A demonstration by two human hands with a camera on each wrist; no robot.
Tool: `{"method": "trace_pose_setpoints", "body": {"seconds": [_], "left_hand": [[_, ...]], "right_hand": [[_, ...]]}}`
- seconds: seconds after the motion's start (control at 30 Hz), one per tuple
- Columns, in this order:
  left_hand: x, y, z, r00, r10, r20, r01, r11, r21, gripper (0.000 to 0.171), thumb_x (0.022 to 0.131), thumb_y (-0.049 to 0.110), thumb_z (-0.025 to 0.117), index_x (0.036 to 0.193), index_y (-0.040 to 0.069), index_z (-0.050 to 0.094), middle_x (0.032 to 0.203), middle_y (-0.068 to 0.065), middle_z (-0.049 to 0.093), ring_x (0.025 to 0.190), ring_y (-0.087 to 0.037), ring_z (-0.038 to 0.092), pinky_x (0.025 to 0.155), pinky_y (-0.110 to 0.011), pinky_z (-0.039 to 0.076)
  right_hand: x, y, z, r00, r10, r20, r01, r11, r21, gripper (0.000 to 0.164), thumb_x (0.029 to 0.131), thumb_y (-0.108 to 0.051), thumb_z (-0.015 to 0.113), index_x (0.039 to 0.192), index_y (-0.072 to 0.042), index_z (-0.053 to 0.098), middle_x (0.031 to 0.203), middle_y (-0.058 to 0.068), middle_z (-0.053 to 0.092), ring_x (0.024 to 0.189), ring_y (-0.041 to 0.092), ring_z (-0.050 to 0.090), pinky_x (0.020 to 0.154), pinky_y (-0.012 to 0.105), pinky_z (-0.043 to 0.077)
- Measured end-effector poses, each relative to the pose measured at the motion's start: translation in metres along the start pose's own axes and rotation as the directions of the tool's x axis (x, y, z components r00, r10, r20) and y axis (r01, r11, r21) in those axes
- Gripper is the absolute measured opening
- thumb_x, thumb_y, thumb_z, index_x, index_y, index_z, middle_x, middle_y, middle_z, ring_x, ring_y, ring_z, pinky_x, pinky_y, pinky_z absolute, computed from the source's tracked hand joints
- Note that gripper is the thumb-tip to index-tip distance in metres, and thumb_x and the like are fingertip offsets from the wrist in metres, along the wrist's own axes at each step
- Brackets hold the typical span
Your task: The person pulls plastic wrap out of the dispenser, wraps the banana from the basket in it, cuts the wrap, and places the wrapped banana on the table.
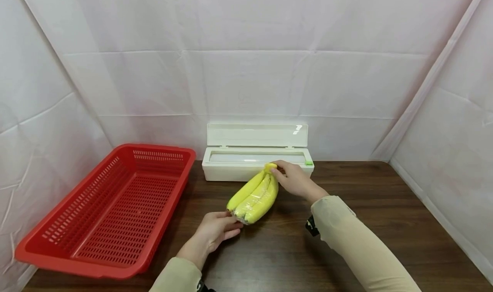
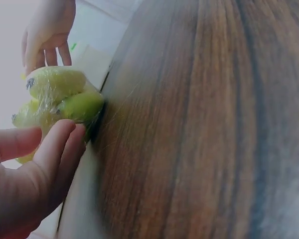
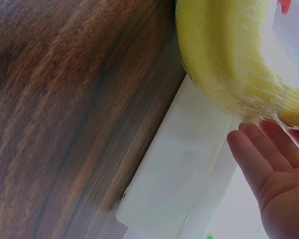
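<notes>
A bunch of yellow bananas (image 1: 256, 195), wrapped in clear plastic film, is held slanting above the table. My right hand (image 1: 294, 178) pinches it by the stem end, with the thumb in front. In the right wrist view, wrinkled film covers the bananas (image 3: 234, 55) beside the fingers. My left hand (image 1: 215, 232) is at the lower tips, its fingers fairly straight. The left wrist view has the dark banana tips (image 2: 57, 84) just beyond the left fingertips; whether they press on the film I cannot tell.
Behind the bananas stands a white film dispenser box (image 1: 223, 171), its lid (image 1: 257, 135) raised and a green slider (image 1: 309, 162) at its right end. A red plastic basket (image 1: 185, 176) is on the left. White cloth walls (image 1: 246, 82) surround the brown wooden table (image 1: 369, 206).
</notes>
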State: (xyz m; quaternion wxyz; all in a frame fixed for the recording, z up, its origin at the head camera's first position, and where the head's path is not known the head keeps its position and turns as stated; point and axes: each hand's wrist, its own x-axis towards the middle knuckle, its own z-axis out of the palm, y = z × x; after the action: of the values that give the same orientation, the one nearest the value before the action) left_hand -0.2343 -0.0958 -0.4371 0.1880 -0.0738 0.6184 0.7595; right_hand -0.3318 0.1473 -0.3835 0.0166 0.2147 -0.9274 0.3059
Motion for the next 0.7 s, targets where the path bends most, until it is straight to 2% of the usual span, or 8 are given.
{"method": "trace_pose_setpoints", "body": {"seconds": [0.2, 0.4, 0.6, 0.7], "left_hand": [[-0.0008, -0.0028, 0.0009, 1.0, 0.019, 0.021, -0.019, 1.0, -0.02, 0.041, 0.094, -0.001, 0.051, 0.128, -0.02, 0.04, 0.111, -0.024, 0.064, 0.093, -0.021, 0.067, 0.082, -0.034, 0.056], [0.0004, -0.0043, 0.0033, 0.999, 0.044, -0.018, -0.045, 0.998, -0.049, 0.035, 0.091, -0.004, 0.053, 0.123, -0.018, 0.045, 0.103, -0.018, 0.067, 0.089, -0.02, 0.068, 0.079, -0.034, 0.056], [0.0005, -0.005, 0.0064, 0.99, 0.091, -0.11, -0.086, 0.995, 0.046, 0.019, 0.087, -0.004, 0.06, 0.104, -0.012, 0.057, 0.092, -0.009, 0.061, 0.078, -0.013, 0.062, 0.077, -0.032, 0.056], [-0.0001, -0.0038, 0.0063, 0.985, 0.121, -0.119, -0.109, 0.988, 0.107, 0.017, 0.085, -0.004, 0.061, 0.1, -0.012, 0.059, 0.088, -0.008, 0.061, 0.075, -0.011, 0.061, 0.077, -0.033, 0.056]], "right_hand": [[0.0001, 0.001, -0.0009, 1.0, 0.004, 0.005, -0.004, 1.0, -0.001, 0.04, 0.101, -0.032, 0.042, 0.132, -0.008, 0.053, 0.124, 0.014, 0.061, 0.112, 0.029, 0.059, 0.087, 0.042, 0.051], [0.0002, -0.0001, -0.0003, 1.0, 0.001, 0.007, -0.001, 1.0, 0.0, 0.04, 0.101, -0.031, 0.042, 0.132, -0.008, 0.053, 0.124, 0.015, 0.061, 0.112, 0.029, 0.06, 0.087, 0.042, 0.051], [0.0, -0.0003, -0.001, 1.0, 0.013, 0.003, -0.013, 1.0, 0.006, 0.04, 0.101, -0.031, 0.043, 0.132, -0.008, 0.053, 0.124, 0.014, 0.061, 0.113, 0.029, 0.059, 0.088, 0.043, 0.051], [-0.0003, -0.0001, -0.0014, 1.0, 0.018, 0.005, -0.018, 1.0, 0.006, 0.04, 0.101, -0.031, 0.042, 0.132, -0.009, 0.052, 0.124, 0.014, 0.061, 0.113, 0.029, 0.059, 0.088, 0.043, 0.051]]}}
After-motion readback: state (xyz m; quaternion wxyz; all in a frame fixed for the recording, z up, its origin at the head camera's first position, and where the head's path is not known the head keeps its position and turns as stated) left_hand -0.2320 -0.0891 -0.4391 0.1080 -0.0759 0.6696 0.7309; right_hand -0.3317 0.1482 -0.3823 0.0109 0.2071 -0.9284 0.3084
